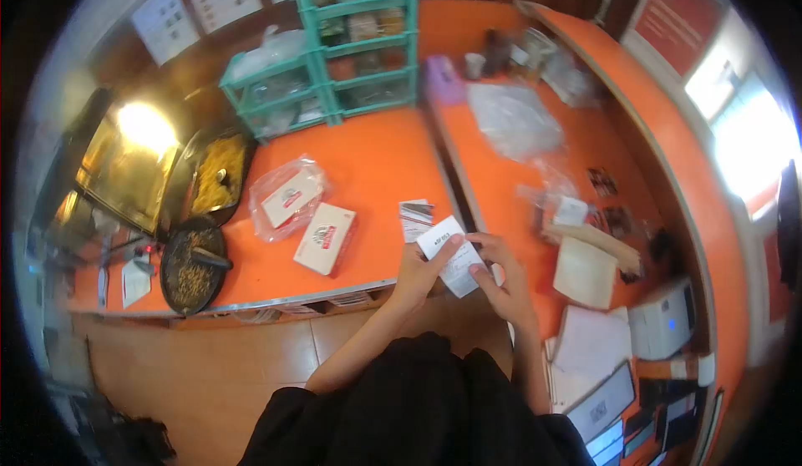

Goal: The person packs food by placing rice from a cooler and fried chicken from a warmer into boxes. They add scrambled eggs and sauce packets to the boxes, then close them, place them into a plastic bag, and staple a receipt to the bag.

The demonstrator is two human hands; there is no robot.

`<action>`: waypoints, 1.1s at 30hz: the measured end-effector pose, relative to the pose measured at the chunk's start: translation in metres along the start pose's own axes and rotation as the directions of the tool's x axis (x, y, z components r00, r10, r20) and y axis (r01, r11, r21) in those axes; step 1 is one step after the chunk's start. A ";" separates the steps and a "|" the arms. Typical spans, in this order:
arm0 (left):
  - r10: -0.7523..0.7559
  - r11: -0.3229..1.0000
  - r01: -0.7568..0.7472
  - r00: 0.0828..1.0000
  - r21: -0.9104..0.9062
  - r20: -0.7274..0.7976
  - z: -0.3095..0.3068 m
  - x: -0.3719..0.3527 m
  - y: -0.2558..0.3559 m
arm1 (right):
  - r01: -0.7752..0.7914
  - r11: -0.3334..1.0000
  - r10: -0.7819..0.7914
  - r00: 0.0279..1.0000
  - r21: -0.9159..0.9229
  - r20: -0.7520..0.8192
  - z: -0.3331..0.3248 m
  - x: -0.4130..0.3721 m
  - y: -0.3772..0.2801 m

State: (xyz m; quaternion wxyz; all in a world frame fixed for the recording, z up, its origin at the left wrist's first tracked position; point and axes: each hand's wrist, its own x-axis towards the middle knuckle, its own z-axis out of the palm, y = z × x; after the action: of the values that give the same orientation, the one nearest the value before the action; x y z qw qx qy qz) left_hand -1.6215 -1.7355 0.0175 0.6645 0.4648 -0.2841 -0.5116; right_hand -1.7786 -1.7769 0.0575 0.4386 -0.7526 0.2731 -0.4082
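Observation:
A white printed paper receipt [456,272] is held up in front of me between both hands. My left hand [418,272] grips its left edge, the thumb lying over the print. On the other side, my right hand [503,282] pinches the right edge with thumb and fingers. Just beyond the receipt, a small stack of printed slips [414,219] lies on the orange counter [376,161]. To the left sit a white box with a red label [324,239] and a similar box in a clear plastic bag [288,197].
Teal stacked baskets [368,48] stand at the back. At left are a dark bowl with a pestle [194,264] and a tray of yellow food [220,174] near a bright lamp. A white printer [662,320], papers [591,341] and a tablet [603,403] crowd the right counter.

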 end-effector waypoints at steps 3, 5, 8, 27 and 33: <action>0.076 0.996 -0.074 0.997 0.046 -0.029 -0.042 -0.009 0.021 | 0.037 0.997 -0.033 0.998 -0.075 0.053 0.045 0.028 0.001; 0.038 0.998 -0.040 0.998 -0.048 -0.052 -0.075 -0.013 0.034 | 0.095 0.988 -0.083 0.991 -0.118 0.106 0.077 0.047 -0.007; 0.161 0.987 -0.162 0.983 -0.005 -0.082 -0.123 -0.015 0.040 | 0.110 0.992 -0.099 0.982 -0.063 0.162 0.124 0.062 0.002; -0.238 0.943 0.058 0.807 -0.328 -0.541 -0.286 -0.012 0.028 | 0.212 0.972 -0.234 0.849 0.101 0.474 0.266 0.091 0.044; -0.210 0.958 -0.002 0.679 -0.287 -0.704 -0.330 -0.018 0.035 | -0.184 0.982 0.142 0.838 0.029 0.527 0.302 0.128 0.158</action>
State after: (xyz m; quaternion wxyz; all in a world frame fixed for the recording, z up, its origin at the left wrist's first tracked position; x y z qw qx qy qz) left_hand -1.3312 -1.6094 -0.0835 0.7476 0.5519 0.1010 -0.3554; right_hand -1.4623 -1.8168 -0.1189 0.5584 -0.7914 0.1906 -0.1601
